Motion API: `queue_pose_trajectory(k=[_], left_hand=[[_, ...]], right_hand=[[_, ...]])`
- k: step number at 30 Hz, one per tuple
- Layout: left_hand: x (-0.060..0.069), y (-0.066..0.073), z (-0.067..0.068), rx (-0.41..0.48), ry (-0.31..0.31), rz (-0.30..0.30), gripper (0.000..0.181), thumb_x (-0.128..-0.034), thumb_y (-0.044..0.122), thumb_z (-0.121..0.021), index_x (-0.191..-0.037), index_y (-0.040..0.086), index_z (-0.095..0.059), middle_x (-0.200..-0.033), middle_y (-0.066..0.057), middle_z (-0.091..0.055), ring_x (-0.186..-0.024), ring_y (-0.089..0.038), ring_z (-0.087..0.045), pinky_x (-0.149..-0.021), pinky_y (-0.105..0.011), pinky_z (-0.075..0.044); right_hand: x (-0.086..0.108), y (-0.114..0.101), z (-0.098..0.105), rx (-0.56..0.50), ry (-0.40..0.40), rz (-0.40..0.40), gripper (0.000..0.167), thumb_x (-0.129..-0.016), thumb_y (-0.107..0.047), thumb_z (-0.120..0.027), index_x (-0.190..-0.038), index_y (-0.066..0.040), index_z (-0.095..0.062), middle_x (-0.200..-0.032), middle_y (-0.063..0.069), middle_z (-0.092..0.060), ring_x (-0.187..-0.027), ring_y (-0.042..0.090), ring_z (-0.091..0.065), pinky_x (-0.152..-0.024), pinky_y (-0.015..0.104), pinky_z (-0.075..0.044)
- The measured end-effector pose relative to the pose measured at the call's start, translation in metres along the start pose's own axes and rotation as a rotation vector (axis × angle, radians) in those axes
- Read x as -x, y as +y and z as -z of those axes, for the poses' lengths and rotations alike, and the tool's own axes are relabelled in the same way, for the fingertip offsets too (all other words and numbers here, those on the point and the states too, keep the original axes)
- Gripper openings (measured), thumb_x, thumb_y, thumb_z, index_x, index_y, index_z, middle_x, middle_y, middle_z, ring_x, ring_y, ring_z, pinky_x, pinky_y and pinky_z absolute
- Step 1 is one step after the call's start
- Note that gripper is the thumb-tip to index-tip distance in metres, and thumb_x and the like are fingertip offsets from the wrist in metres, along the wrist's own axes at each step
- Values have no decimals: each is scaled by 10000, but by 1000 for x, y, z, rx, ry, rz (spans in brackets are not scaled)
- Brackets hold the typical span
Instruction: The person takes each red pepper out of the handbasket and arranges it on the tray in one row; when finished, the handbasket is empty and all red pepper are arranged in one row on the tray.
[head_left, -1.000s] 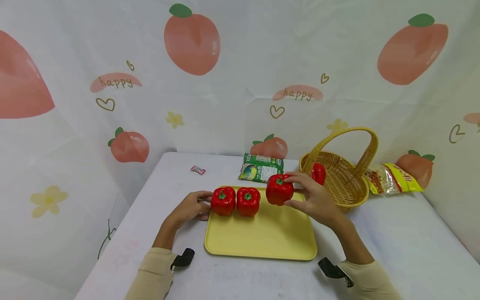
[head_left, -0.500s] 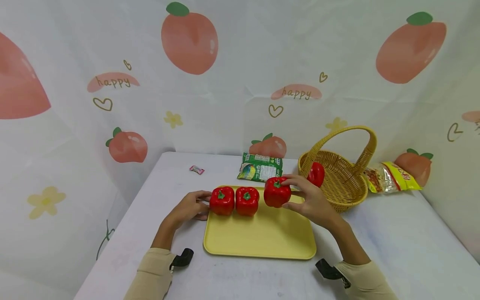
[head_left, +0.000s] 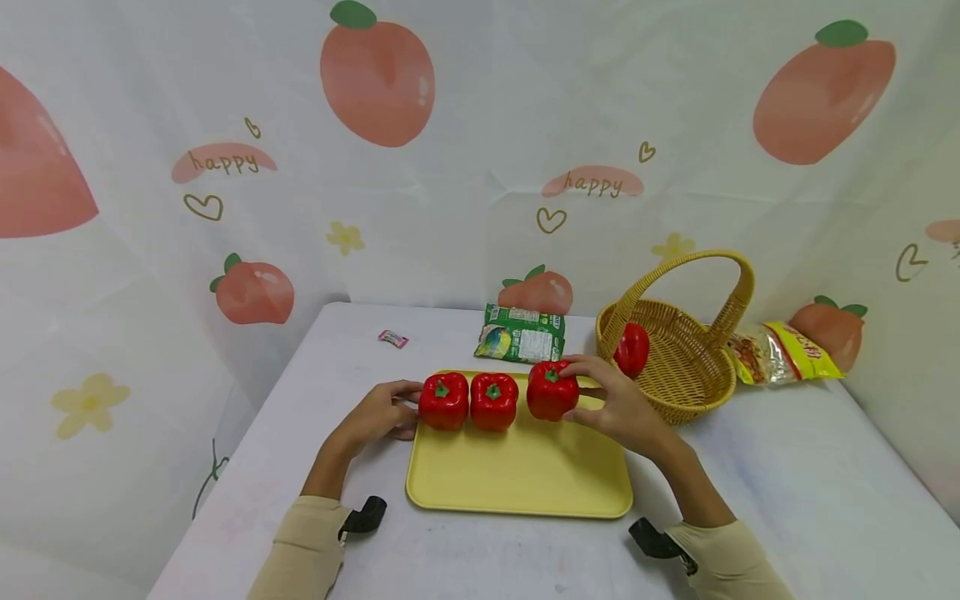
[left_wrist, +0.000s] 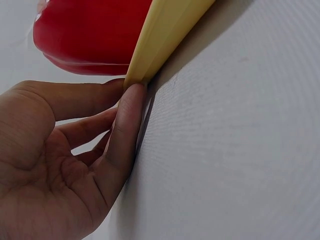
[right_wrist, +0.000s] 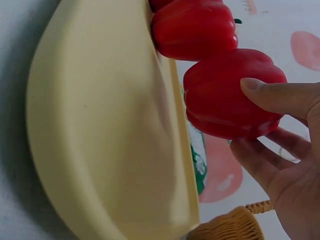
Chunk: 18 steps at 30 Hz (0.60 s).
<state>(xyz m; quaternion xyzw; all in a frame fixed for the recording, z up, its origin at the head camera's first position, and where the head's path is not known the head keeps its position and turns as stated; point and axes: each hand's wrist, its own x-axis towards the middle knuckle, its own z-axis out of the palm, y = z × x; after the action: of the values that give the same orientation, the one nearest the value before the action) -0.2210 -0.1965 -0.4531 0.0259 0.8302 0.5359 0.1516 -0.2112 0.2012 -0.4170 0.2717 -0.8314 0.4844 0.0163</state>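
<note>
In the head view my right hand (head_left: 624,407) grips a red bell pepper (head_left: 551,392) between thumb and fingers. The right wrist view shows this pepper (right_wrist: 227,95) held above the yellow tray (right_wrist: 100,115). Two more bell peppers stand side by side along the tray's back left: one at the corner (head_left: 443,402), the other (head_left: 493,402) to its right. At the left edge my left hand (head_left: 381,411) pinches the tray rim (left_wrist: 150,45) between thumb and finger, close to the corner pepper.
Behind the right hand stands a yellow wicker basket (head_left: 697,379) with another red pepper (head_left: 632,350) in it. A green packet (head_left: 521,333) lies behind the tray, a yellow snack bag (head_left: 787,354) right of the basket. Back left lies a small pink candy (head_left: 393,338).
My right hand has lowered the held pepper toward the tray and shifted it slightly left. The left hand stays at the tray's edge.
</note>
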Motion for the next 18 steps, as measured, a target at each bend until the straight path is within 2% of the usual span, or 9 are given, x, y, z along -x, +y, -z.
queue_pose_trajectory(k=[18], left_hand=[[-1,0,0,3,4,9,580,-900,42,-636,-1472,-19,-565,-1356,-189,-653,-987,-217,-719,-793,-359,-669]], right_hand=[[-1,4,-5,18,-46,-62,541,-816,18,-869,-1294,-111,-649,-1524,152,-539,-1406,402,-531,-1009,495,-598]])
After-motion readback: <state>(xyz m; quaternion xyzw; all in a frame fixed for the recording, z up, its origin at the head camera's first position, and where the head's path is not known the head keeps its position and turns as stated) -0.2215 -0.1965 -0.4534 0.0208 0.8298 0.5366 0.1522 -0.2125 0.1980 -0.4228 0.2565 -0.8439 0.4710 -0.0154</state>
